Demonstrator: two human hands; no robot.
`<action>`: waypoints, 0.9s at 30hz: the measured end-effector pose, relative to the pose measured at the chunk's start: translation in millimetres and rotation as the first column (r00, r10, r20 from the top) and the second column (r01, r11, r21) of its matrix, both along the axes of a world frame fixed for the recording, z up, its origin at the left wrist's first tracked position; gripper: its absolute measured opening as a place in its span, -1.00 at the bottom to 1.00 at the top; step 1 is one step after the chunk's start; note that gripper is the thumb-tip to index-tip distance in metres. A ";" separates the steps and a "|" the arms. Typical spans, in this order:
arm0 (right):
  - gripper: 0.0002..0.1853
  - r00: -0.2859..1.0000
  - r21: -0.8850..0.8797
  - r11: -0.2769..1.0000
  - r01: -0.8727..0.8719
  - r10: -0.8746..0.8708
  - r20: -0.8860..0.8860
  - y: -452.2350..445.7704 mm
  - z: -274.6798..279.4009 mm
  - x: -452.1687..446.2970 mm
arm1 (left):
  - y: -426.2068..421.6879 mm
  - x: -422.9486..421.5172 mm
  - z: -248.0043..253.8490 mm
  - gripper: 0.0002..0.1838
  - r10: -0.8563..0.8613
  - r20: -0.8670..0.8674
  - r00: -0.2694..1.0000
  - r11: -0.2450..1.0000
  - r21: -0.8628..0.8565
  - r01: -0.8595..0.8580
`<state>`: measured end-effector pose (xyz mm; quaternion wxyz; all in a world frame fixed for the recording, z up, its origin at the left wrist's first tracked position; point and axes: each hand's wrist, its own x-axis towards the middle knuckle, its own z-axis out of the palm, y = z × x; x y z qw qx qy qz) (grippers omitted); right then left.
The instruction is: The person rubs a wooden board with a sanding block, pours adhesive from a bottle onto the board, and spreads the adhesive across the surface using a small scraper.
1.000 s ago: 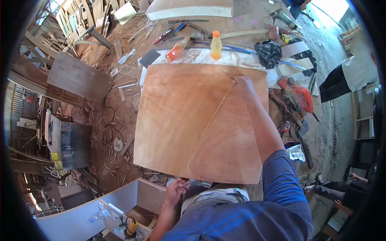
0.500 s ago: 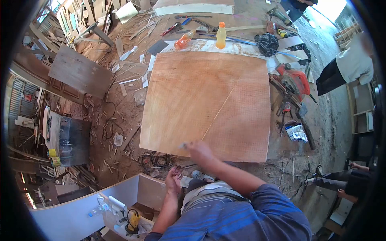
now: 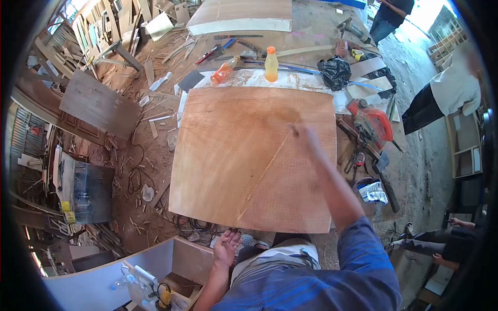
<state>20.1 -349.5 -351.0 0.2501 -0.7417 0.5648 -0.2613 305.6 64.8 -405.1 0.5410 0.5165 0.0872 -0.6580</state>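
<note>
A large reddish-brown plywood sheet [image 3: 218,155] lies flat in front of me, with a pale slanting line [image 3: 264,173] across it. My right hand [image 3: 303,133] is over the sheet at the upper end of that line. Motion smears it; the fingers look closed together, and whatever they hold cannot be made out. Below the near edge of the sheet, by my lap, my left hand [image 3: 226,250] is palm up, its fingers apart and slightly curled, holding nothing.
Beyond the sheet stand an orange-capped bottle [image 3: 271,65], a tipped bottle [image 3: 225,71] and a black plastic bag [image 3: 334,72]. A red power saw [image 3: 374,124] sits at right. An open cabinet box [image 3: 192,259] is at lower left. People stand at right.
My right hand has swept from the sheet's near edge up and away along the pale line. My left hand stays low beside my lap. The view has shifted slightly.
</note>
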 end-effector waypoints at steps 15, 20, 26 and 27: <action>-0.78 0.982 -0.044 0.995 -0.093 0.085 -0.166 -58.7 -61.8 -28.0 | -2.9 6.4 -11.1 -0.36 0.031 -0.035 0.999 1.000 0.003 -0.030; -0.78 0.985 -0.063 0.983 -0.170 0.170 -0.007 79.7 -58.8 53.9 | 26.8 24.2 -28.3 -0.32 0.029 0.006 1.000 1.000 -0.005 -0.029; -0.75 0.931 0.148 0.930 -0.335 0.351 -0.098 247.8 -27.9 134.5 | 65.8 42.6 -38.9 -0.27 0.072 0.021 0.997 0.997 0.010 -0.072; -0.75 0.920 0.156 0.916 -0.370 0.385 -0.077 275.0 -17.6 145.6 | 71.8 44.5 -40.0 -0.26 0.087 0.020 0.996 0.996 0.013 -0.088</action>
